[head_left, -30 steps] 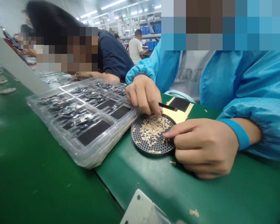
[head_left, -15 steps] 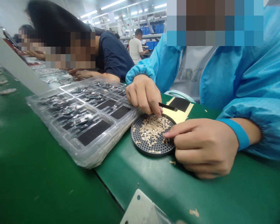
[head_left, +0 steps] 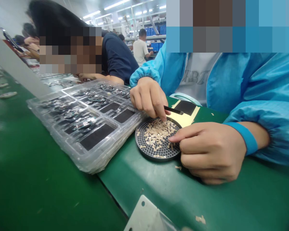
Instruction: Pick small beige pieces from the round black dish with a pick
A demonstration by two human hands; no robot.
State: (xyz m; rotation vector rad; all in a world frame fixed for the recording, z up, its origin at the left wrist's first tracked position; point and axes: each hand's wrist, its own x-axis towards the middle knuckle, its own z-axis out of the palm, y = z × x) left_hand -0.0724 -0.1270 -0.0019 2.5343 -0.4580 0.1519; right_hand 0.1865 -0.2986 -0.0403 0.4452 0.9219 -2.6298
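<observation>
Beige pieces [head_left: 156, 134] lie in the round tray [head_left: 148, 154], nearest my right hand [head_left: 149, 98], which pinches a dark tool [head_left: 174, 110]; my left hand's [head_left: 212, 152] grip, beside the tray, I can't tell.

Co-worker in navy tee [head_left: 119, 56] hunched way over, someone in pale shirt [head_left: 139, 51] farther back, blue bins [head_left: 157, 47], ceiling lights [head_left: 116, 4] on.
</observation>
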